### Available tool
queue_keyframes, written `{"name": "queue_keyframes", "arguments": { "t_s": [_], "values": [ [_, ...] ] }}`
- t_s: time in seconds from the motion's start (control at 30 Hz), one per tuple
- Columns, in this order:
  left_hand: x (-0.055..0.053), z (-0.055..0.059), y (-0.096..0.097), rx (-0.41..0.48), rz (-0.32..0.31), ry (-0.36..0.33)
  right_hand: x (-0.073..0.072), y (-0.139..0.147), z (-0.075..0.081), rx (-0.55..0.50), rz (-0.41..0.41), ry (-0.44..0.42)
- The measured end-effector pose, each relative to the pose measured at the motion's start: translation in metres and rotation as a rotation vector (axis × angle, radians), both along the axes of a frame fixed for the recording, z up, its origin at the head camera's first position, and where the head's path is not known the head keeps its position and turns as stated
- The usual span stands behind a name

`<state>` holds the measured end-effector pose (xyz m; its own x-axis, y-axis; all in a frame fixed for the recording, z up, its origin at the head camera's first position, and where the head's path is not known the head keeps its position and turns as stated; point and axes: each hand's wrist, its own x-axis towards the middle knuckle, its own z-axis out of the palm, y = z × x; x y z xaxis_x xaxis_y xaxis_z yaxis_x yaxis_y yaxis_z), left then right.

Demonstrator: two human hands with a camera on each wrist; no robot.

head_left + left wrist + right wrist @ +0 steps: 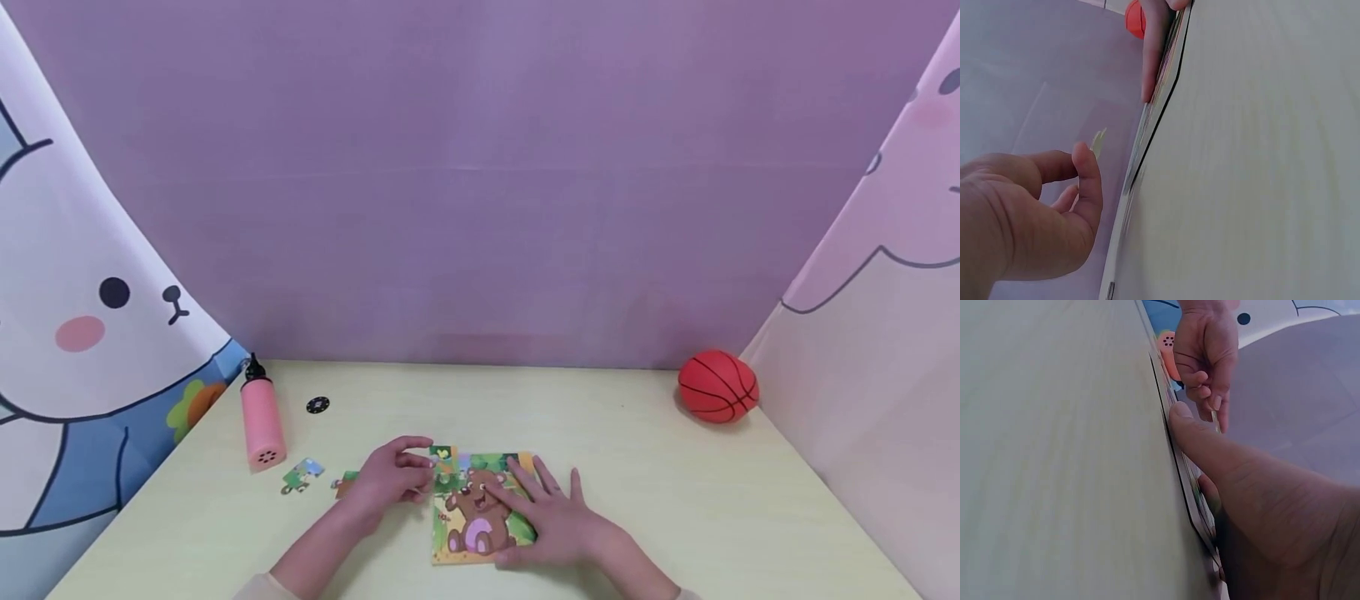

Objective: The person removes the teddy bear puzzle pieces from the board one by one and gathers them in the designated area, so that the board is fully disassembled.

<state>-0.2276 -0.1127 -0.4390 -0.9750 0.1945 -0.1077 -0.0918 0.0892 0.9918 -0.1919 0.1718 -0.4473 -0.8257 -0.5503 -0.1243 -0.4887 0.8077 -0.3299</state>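
A jigsaw puzzle (480,525) with a brown bear picture lies flat in its frame near the table's front edge. My right hand (558,525) rests on its right side, fingers spread. At the puzzle's upper left, my left hand (393,477) pinches a small puzzle piece (1098,142) between thumb and finger. In the left wrist view that piece is seen edge-on, raised off the board; its printed face is hidden there. Another puzzle piece (344,483) lies on the table, partly covered by my left hand. Further left are green and blue puzzle pieces (303,475).
A pink bottle-shaped thing (262,421) with a black top lies at the left of the table (675,508). Near it is a round black disc (318,405). A red ball (717,387) with black lines sits at the back right. A purple curtain (480,208) hangs behind.
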Motion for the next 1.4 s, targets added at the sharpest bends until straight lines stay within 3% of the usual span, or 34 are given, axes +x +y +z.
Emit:
{"name": "queue_keyframes", "arguments": {
  "t_s": [0.33, 0.7, 1.07, 1.4],
  "values": [
    [0.005, -0.005, -0.025, -0.055, -0.003, 0.008, 0.005, -0.002, 0.002, -0.006, -0.027, 0.037],
    [0.014, -0.005, -0.051, -0.101, -0.058, -0.012, 0.007, -0.005, 0.002, 0.013, -0.017, 0.036],
    [0.013, -0.003, -0.056, -0.185, -0.081, 0.018, 0.006, -0.005, 0.002, 0.019, -0.016, 0.034],
    [0.014, -0.001, -0.055, -0.249, -0.057, 0.044, 0.005, -0.006, 0.002, 0.008, -0.015, 0.03]
  ]
}}
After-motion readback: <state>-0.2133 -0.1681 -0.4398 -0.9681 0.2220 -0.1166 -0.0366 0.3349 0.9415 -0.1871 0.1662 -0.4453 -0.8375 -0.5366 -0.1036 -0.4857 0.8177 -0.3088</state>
